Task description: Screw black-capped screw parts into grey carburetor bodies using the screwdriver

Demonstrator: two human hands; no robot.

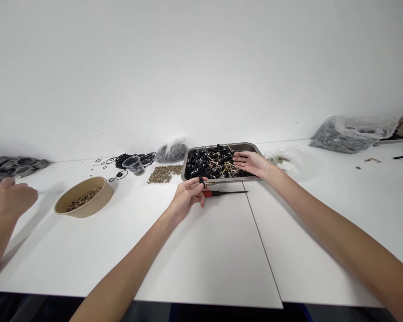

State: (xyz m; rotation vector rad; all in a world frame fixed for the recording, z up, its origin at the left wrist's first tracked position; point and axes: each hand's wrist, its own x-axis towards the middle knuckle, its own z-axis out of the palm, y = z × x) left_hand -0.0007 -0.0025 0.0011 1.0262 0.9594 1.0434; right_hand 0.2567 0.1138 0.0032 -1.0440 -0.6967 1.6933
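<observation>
My left hand [186, 195] is closed in a pinch on a small black plastic part [202, 181], with a thin metal shank pointing right from it. Beside those fingers is a screwdriver [221, 193] with a red and black handle, its shaft pointing right; I cannot tell whether the hand touches it. My right hand [251, 164] is open, its fingers stretched over the right side of a metal tray [185, 172]. Inside the tray lie many black parts [198, 163] and brass-coloured screws [226, 169], mixed together.
Left of the tray are small brass pieces [164, 173], a bag of dark pieces [171, 152], a plastic cup [134, 165], black rings [121, 174] and a tan bowl [104, 197]. Another person's hand [11, 197] is far left. Plastic bags [342, 134] lie right.
</observation>
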